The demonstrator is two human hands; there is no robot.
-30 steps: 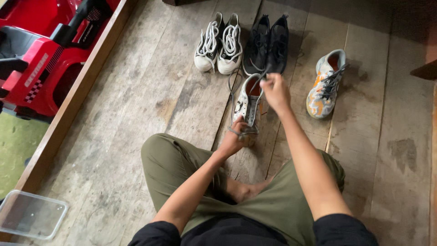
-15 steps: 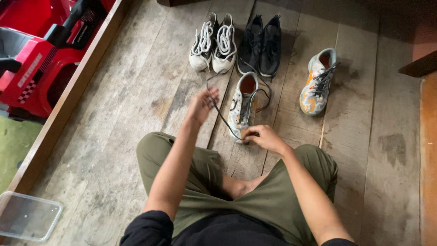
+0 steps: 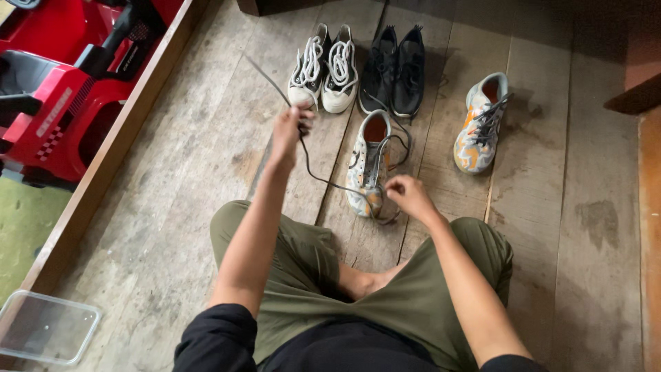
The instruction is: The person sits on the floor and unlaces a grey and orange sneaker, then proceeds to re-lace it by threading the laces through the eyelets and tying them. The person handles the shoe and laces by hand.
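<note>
Left hand [image 3: 288,131] has swung up and left since half a second ago, fingers pinching the dark lace [image 3: 313,172] taut from the patterned sneaker [image 3: 367,162] on the floorboards [image 3: 206,158]; right hand [image 3: 407,195] pinches the toe-end lacing

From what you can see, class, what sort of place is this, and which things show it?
Probably a home's entrance area or porch: a worn grey wooden plank floor, pairs of shoes lined up, such as the black-and-white lace-up canvas sneakers, and a red ride-on toy car.

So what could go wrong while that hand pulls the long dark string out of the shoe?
The left hand pulls the dark lace up and sideways, so the patterned sneaker might tip or slide; only the right hand steadies its toe. The lace's free end could also flick the black-and-white sneakers.
</note>
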